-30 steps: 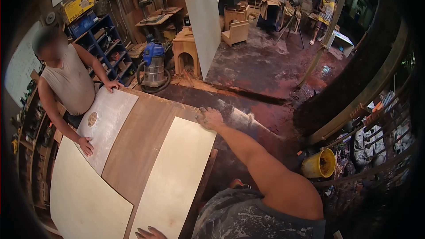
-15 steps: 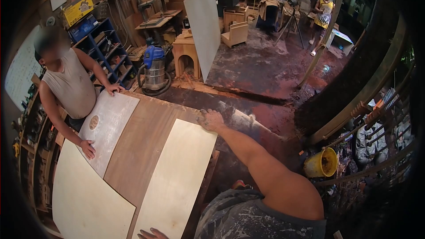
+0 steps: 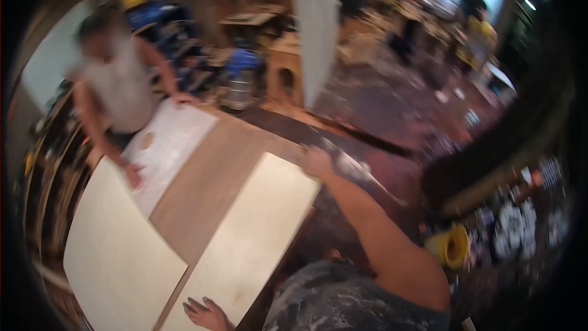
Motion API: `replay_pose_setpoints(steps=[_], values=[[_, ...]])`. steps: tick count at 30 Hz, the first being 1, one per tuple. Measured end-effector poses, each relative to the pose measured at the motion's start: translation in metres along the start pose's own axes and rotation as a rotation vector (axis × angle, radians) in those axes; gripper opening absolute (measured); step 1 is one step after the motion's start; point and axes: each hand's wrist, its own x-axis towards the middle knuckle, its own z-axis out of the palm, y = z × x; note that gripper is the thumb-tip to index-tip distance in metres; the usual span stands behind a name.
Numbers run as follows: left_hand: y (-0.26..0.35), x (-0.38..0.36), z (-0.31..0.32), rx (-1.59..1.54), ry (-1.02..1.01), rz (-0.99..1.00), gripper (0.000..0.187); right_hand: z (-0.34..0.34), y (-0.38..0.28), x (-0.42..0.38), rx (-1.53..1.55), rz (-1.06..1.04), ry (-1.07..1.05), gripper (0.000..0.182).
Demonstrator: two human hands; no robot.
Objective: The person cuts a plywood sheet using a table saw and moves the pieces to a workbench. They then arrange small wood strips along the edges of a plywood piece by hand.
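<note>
A long pale plywood strip [image 3: 245,233] lies on a brown wooden board [image 3: 205,165]. My left hand [image 3: 208,314] rests on the strip's near part, palm down with its fingers spread. At the strip's far right corner is my right hand [image 3: 316,163], touching the edge; motion blur hides how its fingers are bent. To the left lies a larger pale plywood panel [image 3: 122,251], its pointed corner close to the strip. A whitish sheet with a round mark [image 3: 174,141] covers the board's far left part, under a co-worker's hand [image 3: 133,175].
The co-worker [image 3: 119,79] stands across the board, beside shelves [image 3: 55,190]. Behind are a blue-topped shop vacuum [image 3: 242,73] and an upright pale panel [image 3: 316,43]. A yellow bucket [image 3: 447,246] is on the right. Another person [image 3: 478,40] is far back.
The view has shifted, and the background has moved right and blurred. My left hand shows more fully, fingers spread on the strip. My right hand stays at the far corner.
</note>
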Motion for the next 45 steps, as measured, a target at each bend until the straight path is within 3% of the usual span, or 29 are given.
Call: replay_pose_setpoints(steps=[1, 3, 4, 7, 10, 19, 22, 24, 27, 29, 35, 39, 42, 45], values=[[-0.005, 0.004, 0.015, -0.033, 0.11, 0.008, 0.073, -0.039, -0.023, -0.024, 0.141, -0.019, 0.086, 0.053], [-0.017, -0.004, 0.023, -0.039, 0.217, -0.003, 0.066, -0.032, -0.026, -0.012, 0.074, -0.054, 0.131, 0.062], [-0.011, -0.001, 0.019, -0.037, 0.212, 0.0, 0.065, -0.058, -0.041, -0.017, 0.037, 0.034, -0.007, 0.065], [-0.005, -0.002, 0.007, -0.048, 0.168, -0.02, 0.064, -0.016, -0.018, -0.005, 0.05, -0.022, 0.173, 0.063], [-0.002, -0.003, 0.001, -0.039, 0.149, -0.017, 0.064, -0.044, -0.034, -0.019, 0.052, 0.022, 0.068, 0.064], [0.003, 0.001, 0.0, -0.06, 0.145, -0.016, 0.063, -0.035, -0.03, -0.014, -0.001, 0.014, 0.125, 0.064], [0.0, 0.001, 0.002, -0.047, 0.151, -0.012, 0.064, -0.052, -0.04, -0.019, 0.001, 0.066, -0.028, 0.071], [-0.003, 0.001, 0.007, -0.027, 0.156, -0.017, 0.065, -0.052, -0.044, -0.018, -0.006, 0.03, -0.011, 0.07], [-0.006, -0.001, 0.012, -0.001, 0.154, -0.008, 0.065, -0.02, -0.02, -0.007, -0.014, -0.034, 0.156, 0.066], [-0.012, 0.002, 0.019, 0.044, 0.168, -0.012, 0.065, -0.035, -0.027, -0.017, 0.022, 0.014, 0.089, 0.07], [-0.01, 0.0, 0.012, -0.007, 0.157, -0.002, 0.064, -0.022, -0.03, -0.024, 0.059, -0.046, 0.241, 0.058], [-0.005, 0.001, 0.004, -0.027, 0.115, -0.013, 0.063, -0.015, -0.02, -0.047, 0.063, -0.245, 0.442, 0.052], [-0.005, 0.001, 0.0, -0.062, 0.109, -0.017, 0.064, -0.045, -0.029, -0.095, 0.207, -0.054, 0.426, 0.048], [-0.012, -0.001, 0.004, -0.098, 0.116, -0.003, 0.064, -0.048, 0.008, -0.112, 0.273, 0.078, 0.51, 0.05]])
